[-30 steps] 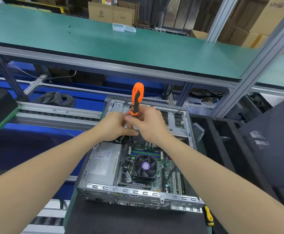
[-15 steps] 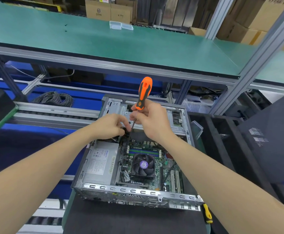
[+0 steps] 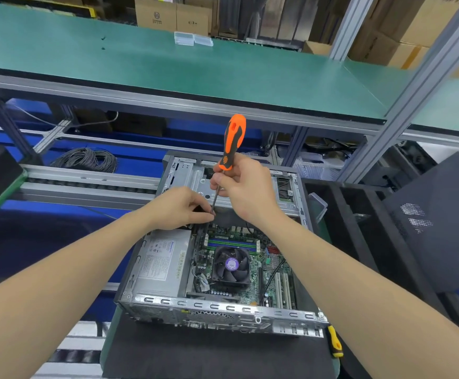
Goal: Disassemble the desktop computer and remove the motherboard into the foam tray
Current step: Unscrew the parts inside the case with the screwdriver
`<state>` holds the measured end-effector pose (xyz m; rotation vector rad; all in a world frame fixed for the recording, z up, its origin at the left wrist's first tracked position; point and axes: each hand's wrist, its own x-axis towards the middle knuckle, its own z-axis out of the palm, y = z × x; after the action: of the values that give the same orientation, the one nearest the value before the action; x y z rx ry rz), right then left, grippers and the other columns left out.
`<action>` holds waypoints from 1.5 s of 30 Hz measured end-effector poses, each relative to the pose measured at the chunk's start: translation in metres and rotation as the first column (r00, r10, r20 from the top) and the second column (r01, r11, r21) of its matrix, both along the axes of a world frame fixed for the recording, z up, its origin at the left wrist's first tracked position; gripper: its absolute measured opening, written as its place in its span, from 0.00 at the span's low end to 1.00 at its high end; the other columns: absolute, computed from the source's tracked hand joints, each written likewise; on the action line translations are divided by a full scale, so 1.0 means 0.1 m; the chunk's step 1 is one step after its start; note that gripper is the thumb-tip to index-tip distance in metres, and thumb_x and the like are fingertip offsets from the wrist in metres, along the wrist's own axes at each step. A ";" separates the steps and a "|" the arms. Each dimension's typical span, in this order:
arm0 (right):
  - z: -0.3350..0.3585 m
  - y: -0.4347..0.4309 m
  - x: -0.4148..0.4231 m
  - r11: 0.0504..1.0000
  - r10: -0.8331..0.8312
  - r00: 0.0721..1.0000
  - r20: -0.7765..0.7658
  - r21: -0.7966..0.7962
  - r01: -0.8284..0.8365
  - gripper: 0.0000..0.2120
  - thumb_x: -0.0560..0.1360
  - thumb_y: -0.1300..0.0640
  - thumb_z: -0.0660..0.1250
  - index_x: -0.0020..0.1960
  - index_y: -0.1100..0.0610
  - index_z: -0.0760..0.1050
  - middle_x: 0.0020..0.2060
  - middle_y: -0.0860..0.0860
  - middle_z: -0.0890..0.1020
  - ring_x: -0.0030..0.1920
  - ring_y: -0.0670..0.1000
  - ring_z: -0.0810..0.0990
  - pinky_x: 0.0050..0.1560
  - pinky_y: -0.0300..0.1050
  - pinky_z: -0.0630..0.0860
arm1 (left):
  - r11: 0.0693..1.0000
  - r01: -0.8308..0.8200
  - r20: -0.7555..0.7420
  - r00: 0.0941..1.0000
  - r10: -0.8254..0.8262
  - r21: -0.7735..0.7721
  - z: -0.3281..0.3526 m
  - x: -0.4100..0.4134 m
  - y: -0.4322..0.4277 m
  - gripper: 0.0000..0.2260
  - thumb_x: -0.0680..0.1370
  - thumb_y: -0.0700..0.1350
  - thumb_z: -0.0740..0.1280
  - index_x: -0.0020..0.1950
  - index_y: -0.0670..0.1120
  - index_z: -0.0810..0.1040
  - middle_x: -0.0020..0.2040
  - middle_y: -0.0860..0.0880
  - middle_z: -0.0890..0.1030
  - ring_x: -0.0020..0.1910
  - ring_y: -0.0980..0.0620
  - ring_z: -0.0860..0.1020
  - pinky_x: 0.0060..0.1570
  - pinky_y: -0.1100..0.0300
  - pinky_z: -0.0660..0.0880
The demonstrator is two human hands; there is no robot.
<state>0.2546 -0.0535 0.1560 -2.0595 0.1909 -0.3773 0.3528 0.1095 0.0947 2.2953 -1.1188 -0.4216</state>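
Early stage: the green motherboard (image 3: 273, 269) lies inside the open grey metal case (image 3: 222, 310), with the black foam tray (image 3: 337, 212) at three o'clock. The right hand (image 3: 246, 191) has its fingers wrapped round the orange-handled screwdriver (image 3: 232, 140); the left hand (image 3: 177, 207) has its fingers pinching the tip.

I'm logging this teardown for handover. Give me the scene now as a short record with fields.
tool: orange-handled screwdriver, tip down at the computer case's far end
right hand: grips the screwdriver's handle
left hand: fingers pinch its shaft near the tip
motherboard: still inside the case, fan mounted
foam tray: right of the case, motherboard not in it
spare tool: yellow-handled screwdriver by the case's near right corner
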 end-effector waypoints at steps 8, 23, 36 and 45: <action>-0.13 0.05 0.07 0.998 -0.001 1.000 -0.015 -0.063 0.000 0.05 0.76 0.58 0.71 0.48 0.50 0.77 0.38 0.49 0.86 0.45 0.53 0.86 0.52 0.60 0.82 | 0.995 -0.039 0.093 0.994 0.048 -0.094 -0.11 -0.05 0.02 0.02 0.78 0.56 0.73 0.47 0.60 0.83 0.26 0.64 0.73 0.28 0.61 0.72 0.28 0.65 0.63; -0.17 0.09 0.08 0.996 0.018 1.000 0.003 -0.084 -0.018 0.04 0.77 0.58 0.70 0.48 0.51 0.76 0.38 0.49 0.86 0.45 0.54 0.86 0.51 0.60 0.82 | 0.996 -0.026 0.139 0.990 0.037 -0.080 -0.16 -0.01 0.06 0.03 0.79 0.51 0.73 0.46 0.56 0.83 0.31 0.69 0.76 0.32 0.63 0.74 0.31 0.64 0.62; -0.20 0.10 0.09 0.997 0.008 1.000 -0.012 -0.075 -0.009 0.04 0.77 0.58 0.71 0.49 0.52 0.78 0.38 0.48 0.86 0.45 0.54 0.86 0.51 0.59 0.83 | 0.995 0.013 0.211 0.978 0.007 -0.094 -0.21 0.00 0.07 0.02 0.78 0.50 0.74 0.46 0.55 0.83 0.34 0.75 0.75 0.35 0.68 0.75 0.31 0.70 0.60; -0.19 0.06 0.09 0.997 0.055 0.997 -0.051 -0.041 -0.058 0.05 0.77 0.62 0.71 0.52 0.56 0.79 0.41 0.50 0.87 0.46 0.51 0.87 0.52 0.58 0.83 | 0.994 0.022 0.154 0.988 -0.005 -0.108 -0.19 -0.01 0.08 0.06 0.79 0.52 0.72 0.52 0.65 0.80 0.29 0.63 0.74 0.30 0.60 0.73 0.29 0.65 0.65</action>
<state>0.2632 -0.0471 0.1370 -2.1129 0.1556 -0.2977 0.3513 0.1175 0.0755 2.2556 -1.2017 -0.1852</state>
